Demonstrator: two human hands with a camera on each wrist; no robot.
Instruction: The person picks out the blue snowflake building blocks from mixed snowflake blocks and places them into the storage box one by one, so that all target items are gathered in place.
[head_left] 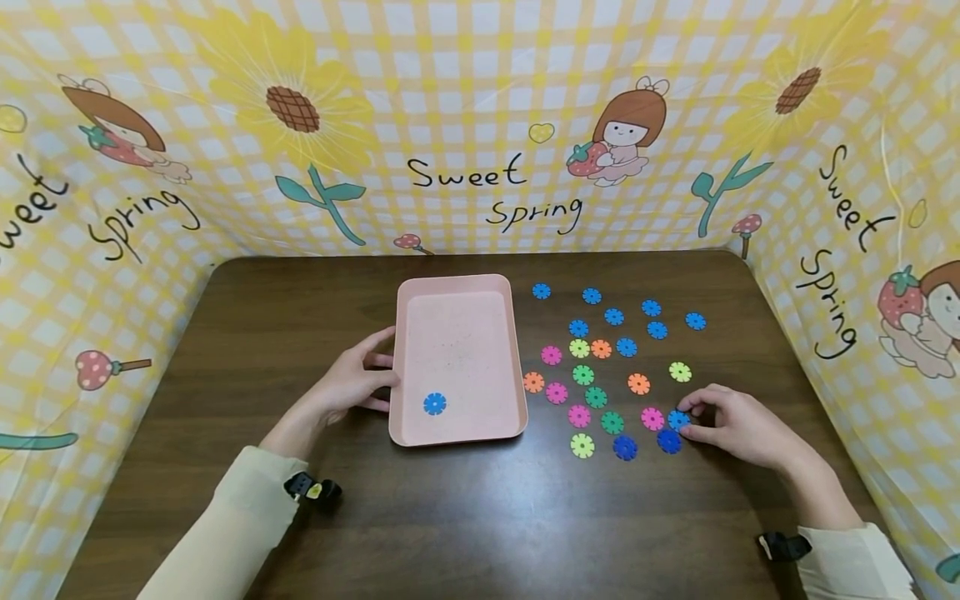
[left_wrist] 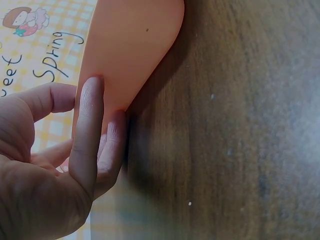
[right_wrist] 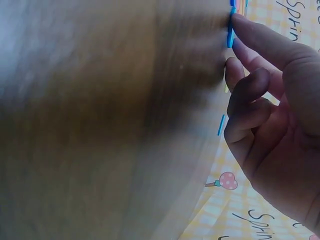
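Note:
My left hand [head_left: 352, 377] is at the left side of a pink tray [head_left: 457, 287], fingertips resting against its outer wall. In the left wrist view the fingers [left_wrist: 90, 107] lie along that wall, one at its bottom edge. A blue notched plastic disc [head_left: 435, 404] lies in the tray near its front. On the right of the table, my right hand [head_left: 738, 427] pinches a light blue notched disc [head_left: 678, 420] between thumb and forefinger. A darker blue disc [head_left: 669, 442] and a pink disc [head_left: 652, 418] lie close by it.
Several notched discs in blue, pink, green, yellow and orange are spread flat right of the tray, among them an orange disc [head_left: 533, 382] by its rim. A yellow checked cloth [head_left: 465, 108] with printed figures encloses the brown table [head_left: 300, 292] at back and sides.

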